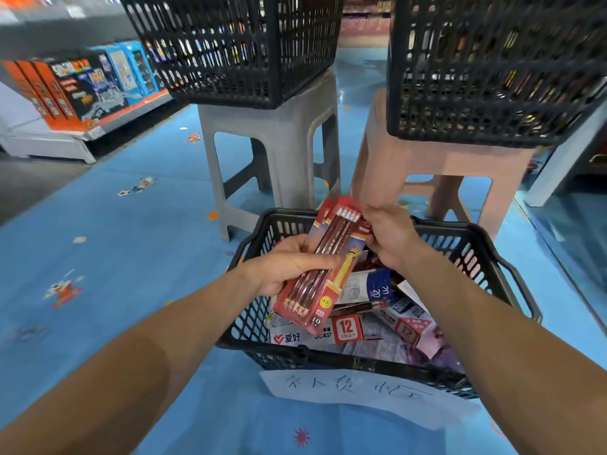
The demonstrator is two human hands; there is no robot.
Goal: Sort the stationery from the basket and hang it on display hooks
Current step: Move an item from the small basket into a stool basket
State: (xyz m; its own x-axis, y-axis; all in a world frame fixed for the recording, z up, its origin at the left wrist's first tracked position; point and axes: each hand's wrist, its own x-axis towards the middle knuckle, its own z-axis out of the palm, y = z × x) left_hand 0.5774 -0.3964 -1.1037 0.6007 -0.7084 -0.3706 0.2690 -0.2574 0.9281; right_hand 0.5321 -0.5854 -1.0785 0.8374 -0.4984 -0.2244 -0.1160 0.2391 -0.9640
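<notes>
You are holding a flat red blister pack of red-brown pencils (323, 264) tilted above the middle of the view, its eraser end pointing to 1 o'clock. At least one more red pack is showing behind its top edge. Your left hand (289, 267) is gripping the pack's lower half from 9 o'clock, with the thumb lying across the front. Your right hand (387, 238) is pinching the upper edge from 2 o'clock.

The pack is hovering over a black plastic mesh basket (460, 247) that is sitting on the blue patterned floor (131, 241). Lying jumbled in the basket are a white box with a red "12" panel (346, 328), a blue-and-white packet marked "20 cm" (371, 287) and other packets. A white paper sheet with handwriting (361, 392) is hanging from the basket's rim at 6 o'clock.

Beyond the basket, a grey plastic stool (272, 149) is standing at 12 o'clock and a pink plastic stool (437, 172) at 1 o'clock. Each is carrying a black mesh crate (230, 44) (492, 67) of blurred goods. At 10 o'clock, a low shelf (49, 139) is displaying orange and blue boxes (72, 90).
</notes>
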